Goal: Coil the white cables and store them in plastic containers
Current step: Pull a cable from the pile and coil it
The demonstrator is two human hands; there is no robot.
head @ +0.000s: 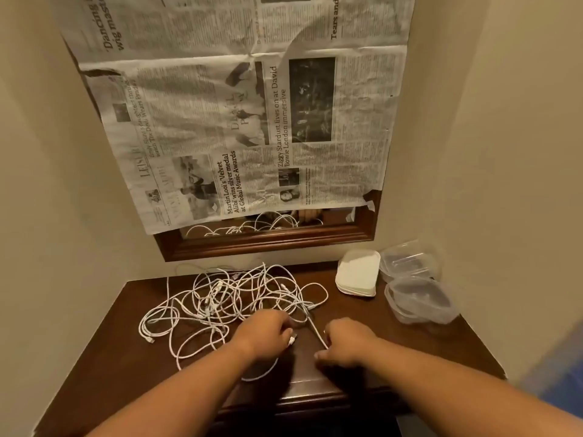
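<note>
A tangled heap of white cables (220, 301) lies on the dark wooden table (120, 357), spread over its left and middle. My left hand (265, 334) is at the heap's near edge, fingers curled round a cable end with a plug showing by the fingertips. My right hand (345, 342) is just to the right, pinching a strand of the same white cable that runs up into the heap. Two clear plastic containers (419, 299) stand at the table's far right, beside a stack of white lids (358, 274).
A wood-framed mirror (268, 239) on the back wall is mostly covered with newspaper (239, 115); its uncovered strip reflects the cables. Cream walls close in on both sides. The table's front edge runs below my hands.
</note>
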